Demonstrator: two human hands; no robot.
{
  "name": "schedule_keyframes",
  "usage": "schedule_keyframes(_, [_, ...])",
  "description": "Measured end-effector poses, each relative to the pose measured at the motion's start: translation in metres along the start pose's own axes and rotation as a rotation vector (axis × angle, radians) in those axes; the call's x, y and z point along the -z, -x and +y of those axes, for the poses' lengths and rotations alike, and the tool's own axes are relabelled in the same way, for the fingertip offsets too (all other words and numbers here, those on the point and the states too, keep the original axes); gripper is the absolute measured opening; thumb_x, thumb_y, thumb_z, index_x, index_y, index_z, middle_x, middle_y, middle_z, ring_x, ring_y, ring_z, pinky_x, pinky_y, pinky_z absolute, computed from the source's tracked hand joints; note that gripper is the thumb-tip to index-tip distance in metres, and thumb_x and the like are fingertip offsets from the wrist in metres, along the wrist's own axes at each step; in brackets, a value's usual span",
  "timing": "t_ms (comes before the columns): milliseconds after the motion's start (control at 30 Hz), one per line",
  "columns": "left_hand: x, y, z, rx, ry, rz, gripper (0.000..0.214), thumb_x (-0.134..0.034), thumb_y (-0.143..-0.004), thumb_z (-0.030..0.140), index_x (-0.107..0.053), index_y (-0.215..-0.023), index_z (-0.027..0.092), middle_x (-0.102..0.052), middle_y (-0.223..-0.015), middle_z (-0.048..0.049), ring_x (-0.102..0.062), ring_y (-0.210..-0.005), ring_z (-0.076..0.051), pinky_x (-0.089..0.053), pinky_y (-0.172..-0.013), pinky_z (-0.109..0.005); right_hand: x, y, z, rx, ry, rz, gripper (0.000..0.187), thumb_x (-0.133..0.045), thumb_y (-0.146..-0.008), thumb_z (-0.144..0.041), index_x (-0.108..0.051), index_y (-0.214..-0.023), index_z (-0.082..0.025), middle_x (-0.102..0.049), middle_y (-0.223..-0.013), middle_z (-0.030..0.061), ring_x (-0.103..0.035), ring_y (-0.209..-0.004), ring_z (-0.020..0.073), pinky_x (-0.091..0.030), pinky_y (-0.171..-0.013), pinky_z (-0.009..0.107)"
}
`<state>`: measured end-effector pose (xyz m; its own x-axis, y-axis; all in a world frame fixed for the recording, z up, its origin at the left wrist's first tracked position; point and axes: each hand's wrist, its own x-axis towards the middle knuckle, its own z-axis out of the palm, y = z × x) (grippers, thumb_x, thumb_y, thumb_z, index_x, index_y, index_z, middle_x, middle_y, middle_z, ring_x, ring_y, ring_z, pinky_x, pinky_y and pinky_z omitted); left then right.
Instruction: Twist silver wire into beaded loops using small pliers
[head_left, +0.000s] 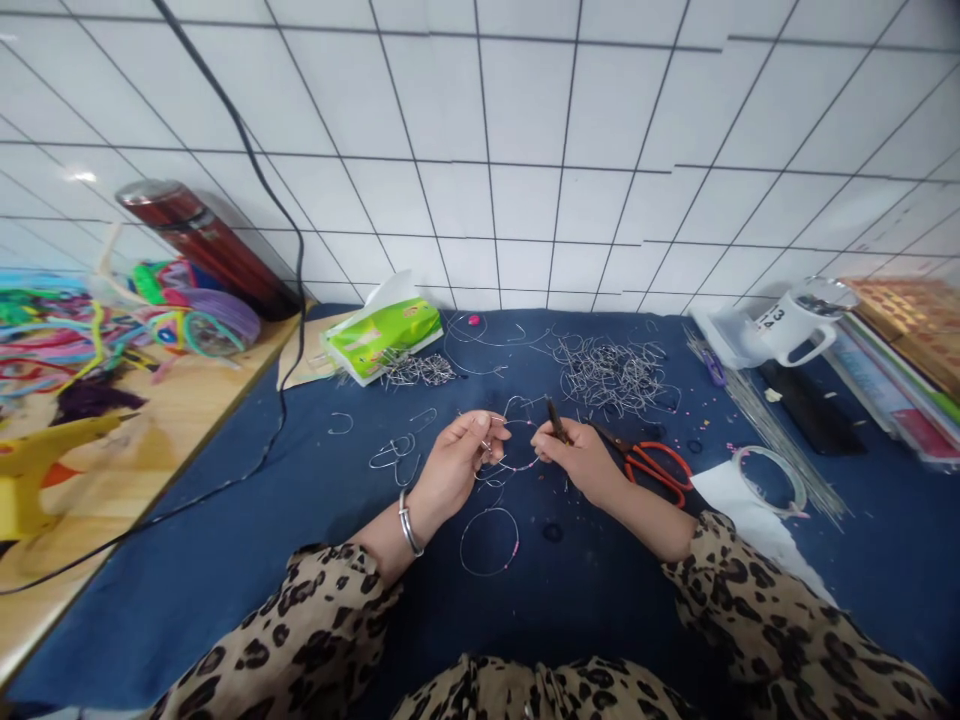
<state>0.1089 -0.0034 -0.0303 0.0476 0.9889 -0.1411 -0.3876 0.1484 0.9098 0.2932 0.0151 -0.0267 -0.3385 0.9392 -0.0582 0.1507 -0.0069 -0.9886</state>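
My left hand (pixel 459 452) is closed, its fingertips pinching a thin piece of wire. My right hand (pixel 581 460) is closed around a dark narrow tool (pixel 556 418); its exact kind is partly hidden. Between the hands lies a thin wire ring with pink beads (pixel 519 468), among other loose wire. Closer to my body, another beaded wire ring (pixel 516 548) rests flat on the dark blue cloth (pixel 600 600). Scissors with orange handles (pixel 660 470) lie just right of my right hand, and a tangled pile of bent wires (pixel 615 375) sits beyond it.
Left are a green tissue pack (pixel 390 335), a smaller wire pile (pixel 420 369), a black cable (pixel 301 290), a yellow glue gun (pixel 45 460) and a red flask (pixel 210 250). Right are a white mug (pixel 799 325), straight wires (pixel 787 450) and a tape roll (pixel 795 490).
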Motion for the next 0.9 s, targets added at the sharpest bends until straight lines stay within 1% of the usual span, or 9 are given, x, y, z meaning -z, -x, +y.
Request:
schedule_keyframes(100, [0.001,0.000,0.001,-0.003,-0.023,-0.005,0.030,-0.049,-0.086,0.040,-0.060,-0.092,0.014,-0.063,-0.080,-0.0062,-0.057,-0.061,-0.011,-0.043,-0.055,-0.022,-0.002,-0.001,0.003,0.006,-0.081,0.027,0.019,-0.054,-0.079,-0.036,-0.058,-0.081,-0.018,-0.055,-0.065,-0.0017,-0.052,-0.062,0.0113,-0.043,-0.064,0.026])
schedule_keyframes(200, [0.002,0.000,0.001,-0.023,-0.102,-0.011,0.032,-0.048,-0.086,0.043,-0.060,-0.090,0.014,-0.063,-0.077,-0.0059,-0.058,-0.061,-0.012,-0.044,-0.056,-0.023,-0.004,-0.002,0.006,0.032,-0.079,0.064,0.020,-0.052,-0.080,-0.035,-0.060,-0.088,-0.019,-0.054,-0.063,-0.0025,-0.051,-0.059,0.0106,-0.042,-0.061,0.025])
schedule_keyframes(300, [0.003,0.000,0.003,-0.069,-0.220,-0.016,0.032,-0.047,-0.086,0.043,-0.061,-0.085,0.014,-0.062,-0.070,-0.0041,-0.057,-0.059,-0.011,-0.043,-0.056,-0.023,-0.003,-0.002,0.008,0.057,-0.018,0.106,0.025,-0.051,-0.081,-0.034,-0.062,-0.097,-0.019,-0.054,-0.062,-0.0027,-0.050,-0.058,0.0102,-0.042,-0.060,0.024])
schedule_keyframes(400, [0.004,0.001,0.005,-0.125,-0.341,-0.024,0.033,-0.046,-0.086,0.042,-0.061,-0.081,0.014,-0.062,-0.069,-0.0035,-0.056,-0.058,-0.011,-0.043,-0.057,-0.022,-0.001,-0.001,0.007,0.078,0.112,0.130,0.028,-0.050,-0.081,-0.034,-0.064,-0.101,-0.020,-0.058,-0.066,-0.0012,-0.052,-0.060,0.0111,-0.043,-0.061,0.025])
schedule_keyframes(467, [0.005,0.002,0.008,-0.148,-0.416,-0.030,0.033,-0.047,-0.086,0.042,-0.061,-0.079,0.014,-0.062,-0.068,-0.0032,-0.056,-0.058,-0.011,-0.044,-0.058,-0.023,0.000,0.000,0.005,0.113,0.201,0.128,0.028,-0.050,-0.081,-0.032,-0.065,-0.102,-0.021,-0.064,-0.076,0.0009,-0.057,-0.068,0.0129,-0.045,-0.068,0.028])
schedule_keyframes(567, [0.006,0.003,0.011,-0.188,-0.532,-0.032,0.032,-0.048,-0.085,0.042,-0.062,-0.076,0.015,-0.061,-0.066,-0.0020,-0.055,-0.057,-0.011,-0.044,-0.058,-0.022,-0.001,0.001,0.004,0.201,0.292,0.130,0.026,-0.050,-0.081,-0.028,-0.066,-0.101,-0.023,-0.067,-0.097,0.0025,-0.060,-0.090,0.0160,-0.044,-0.085,0.031])
schedule_keyframes(633, [0.007,0.003,0.012,-0.207,-0.580,-0.027,0.032,-0.048,-0.084,0.042,-0.062,-0.074,0.015,-0.060,-0.062,-0.0009,-0.053,-0.054,-0.010,-0.043,-0.055,-0.022,-0.002,0.001,0.005,0.241,0.332,0.127,0.026,-0.050,-0.081,-0.027,-0.066,-0.100,-0.023,-0.066,-0.100,0.0025,-0.059,-0.095,0.0166,-0.042,-0.089,0.032])
schedule_keyframes(800, [0.010,0.001,0.013,-0.176,-0.502,-0.039,0.033,-0.049,-0.084,0.042,-0.064,-0.072,0.016,-0.055,-0.056,0.0005,-0.046,-0.046,-0.008,-0.037,-0.047,-0.020,-0.006,0.000,0.007,0.203,0.339,0.093,0.025,-0.050,-0.080,-0.028,-0.065,-0.100,-0.023,-0.066,-0.100,0.0028,-0.059,-0.091,0.0173,-0.044,-0.086,0.034])
schedule_keyframes(900, [0.009,0.000,0.012,-0.148,-0.370,-0.082,0.032,-0.049,-0.084,0.043,-0.064,-0.077,0.016,-0.057,-0.059,-0.0006,-0.045,-0.045,-0.008,-0.034,-0.045,-0.020,-0.005,0.000,0.007,0.120,0.280,0.086,0.026,-0.050,-0.081,-0.032,-0.064,-0.102,-0.023,-0.066,-0.087,0.0019,-0.058,-0.074,0.0151,-0.046,-0.073,0.031])
